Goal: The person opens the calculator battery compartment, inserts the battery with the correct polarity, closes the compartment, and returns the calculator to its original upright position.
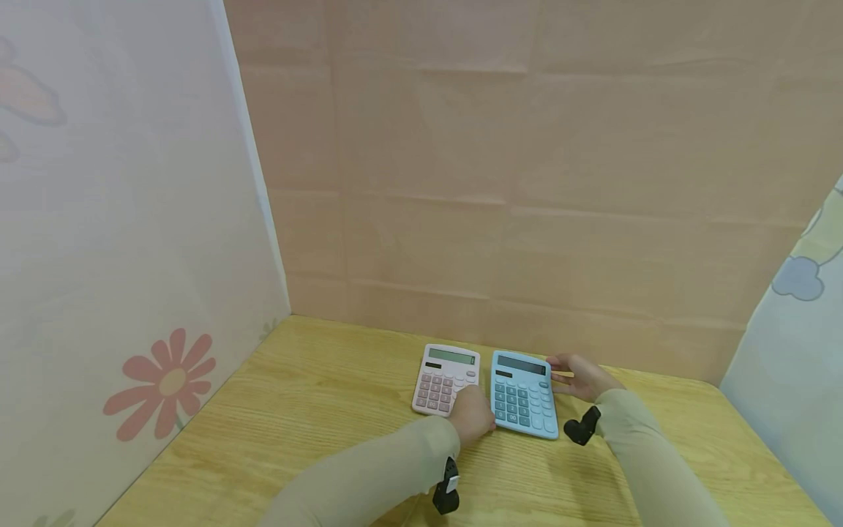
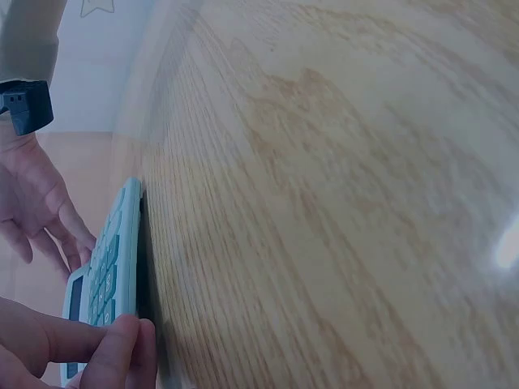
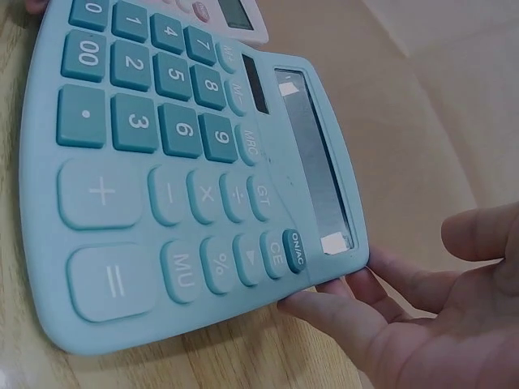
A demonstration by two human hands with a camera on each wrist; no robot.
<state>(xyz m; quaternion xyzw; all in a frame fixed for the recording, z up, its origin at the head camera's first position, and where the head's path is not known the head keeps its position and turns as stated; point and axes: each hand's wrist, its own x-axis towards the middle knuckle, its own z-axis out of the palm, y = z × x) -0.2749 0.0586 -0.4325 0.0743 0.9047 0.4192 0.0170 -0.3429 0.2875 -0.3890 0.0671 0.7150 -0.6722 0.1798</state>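
A light blue calculator lies face up on the wooden table, its display end away from me. My left hand reaches across the lower corner of a pink calculator, and its bent fingers pinch the blue one's near left corner, as the left wrist view shows. At the far right corner is my right hand. In the right wrist view its fingertips meet the blue calculator's edge and partly disappear behind it, while the thumb stands apart. The left hand hides some of the pink calculator's keys.
The wooden table meets a tan paper backdrop just behind the calculators. A pale sheet with a red flower hangs at the left, another patterned sheet at the right. Each wrist carries a small black camera.
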